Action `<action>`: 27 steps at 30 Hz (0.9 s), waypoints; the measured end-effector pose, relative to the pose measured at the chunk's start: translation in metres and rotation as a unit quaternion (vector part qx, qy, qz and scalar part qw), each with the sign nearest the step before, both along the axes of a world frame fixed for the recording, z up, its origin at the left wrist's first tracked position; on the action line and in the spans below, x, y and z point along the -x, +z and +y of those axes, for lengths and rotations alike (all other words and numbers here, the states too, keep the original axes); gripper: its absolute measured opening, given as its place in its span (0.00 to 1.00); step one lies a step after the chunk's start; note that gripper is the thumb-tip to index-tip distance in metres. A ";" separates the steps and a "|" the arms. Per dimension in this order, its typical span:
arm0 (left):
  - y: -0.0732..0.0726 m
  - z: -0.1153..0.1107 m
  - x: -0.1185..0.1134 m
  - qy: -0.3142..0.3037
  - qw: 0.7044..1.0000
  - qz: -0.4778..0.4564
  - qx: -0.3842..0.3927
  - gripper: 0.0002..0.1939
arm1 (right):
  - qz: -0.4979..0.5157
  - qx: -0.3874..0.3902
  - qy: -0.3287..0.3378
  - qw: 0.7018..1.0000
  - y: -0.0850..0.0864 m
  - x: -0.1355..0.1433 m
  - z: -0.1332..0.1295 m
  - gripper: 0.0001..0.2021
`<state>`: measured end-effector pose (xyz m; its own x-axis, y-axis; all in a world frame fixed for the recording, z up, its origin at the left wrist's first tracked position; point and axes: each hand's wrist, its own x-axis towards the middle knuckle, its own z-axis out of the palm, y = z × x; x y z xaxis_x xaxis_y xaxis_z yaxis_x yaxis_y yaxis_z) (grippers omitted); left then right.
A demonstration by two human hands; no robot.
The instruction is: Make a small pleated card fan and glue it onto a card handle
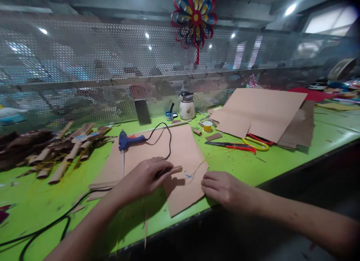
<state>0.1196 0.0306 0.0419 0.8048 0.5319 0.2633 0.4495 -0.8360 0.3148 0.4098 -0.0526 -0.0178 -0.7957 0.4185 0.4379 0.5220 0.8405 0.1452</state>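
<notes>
Perforated metal panels [92, 54] back the green tabletop [233, 159] in the head view; the left hand [147, 174] pinches a small brown roll [177, 169] above brown paper [182, 141], right of the blue glue gun [132, 141]; the right hand [225, 189] curls at the paper's edge, its grip impossible to tell

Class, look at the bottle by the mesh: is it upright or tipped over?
Upright: the bottle stands on its base, dark lid at the top.

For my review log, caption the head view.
Left hand holds a brown roll over brown paper, glue gun nearby.
</notes>
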 end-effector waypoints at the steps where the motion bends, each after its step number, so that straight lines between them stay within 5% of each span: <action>1: 0.000 -0.003 -0.001 -0.011 1.000 0.005 0.003 0.15 | 0.013 0.002 0.000 1.000 -0.002 -0.002 -0.002 0.11; 11: -0.001 -0.034 -0.006 0.012 0.995 0.095 0.000 0.14 | 0.092 0.011 -0.022 0.995 -0.009 0.010 -0.009 0.14; 18: -0.021 -0.067 0.015 0.082 0.994 0.064 0.014 0.18 | 0.132 0.026 -0.004 0.991 -0.011 0.018 -0.011 0.15; 27: -0.032 -0.072 0.029 0.089 0.996 0.019 0.018 0.20 | 0.141 0.036 0.006 0.989 -0.014 0.017 -0.006 0.15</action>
